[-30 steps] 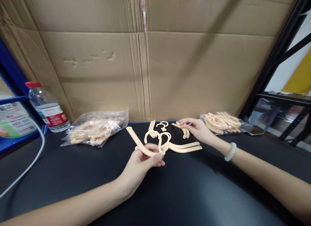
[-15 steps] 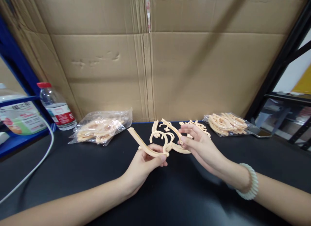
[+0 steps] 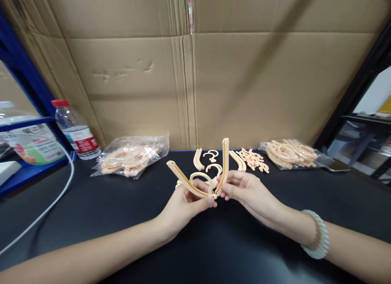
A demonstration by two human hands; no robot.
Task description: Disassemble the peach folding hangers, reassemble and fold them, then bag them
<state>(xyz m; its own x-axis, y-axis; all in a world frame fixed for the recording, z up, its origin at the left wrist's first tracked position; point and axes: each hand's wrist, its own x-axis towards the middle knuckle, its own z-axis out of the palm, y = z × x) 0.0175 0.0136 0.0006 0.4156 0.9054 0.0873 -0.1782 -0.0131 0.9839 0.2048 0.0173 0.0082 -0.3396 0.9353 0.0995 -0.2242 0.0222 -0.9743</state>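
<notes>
My left hand (image 3: 187,204) pinches a beige plastic hanger arm (image 3: 183,179) near its lower end, together with a curved hanger hook (image 3: 200,175). The arm slants up to the left, its grooved side showing. In my right hand (image 3: 241,189) is a second hanger arm (image 3: 225,159), gripped at its lower end and standing nearly upright. The lower ends of both arms meet at the hook's base, close to my fingertips. Whether they are joined there I cannot tell. Behind my hands lie loose hooks (image 3: 211,155) and more arms (image 3: 198,159), partly hidden.
Small S-shaped pieces (image 3: 252,158) lie at the back right of the black table (image 3: 122,206). Clear bags of beige parts, a left bag (image 3: 131,155) and a right bag (image 3: 288,153), flank them. A water bottle (image 3: 77,131) stands left, beside a white cable (image 3: 69,180). Cardboard (image 3: 137,80) walls the back.
My right hand has moved left and slightly down, bringing its hanger arm against the hook's base in my left hand. That arm has swung from slanting to nearly upright. The view has shifted slightly.
</notes>
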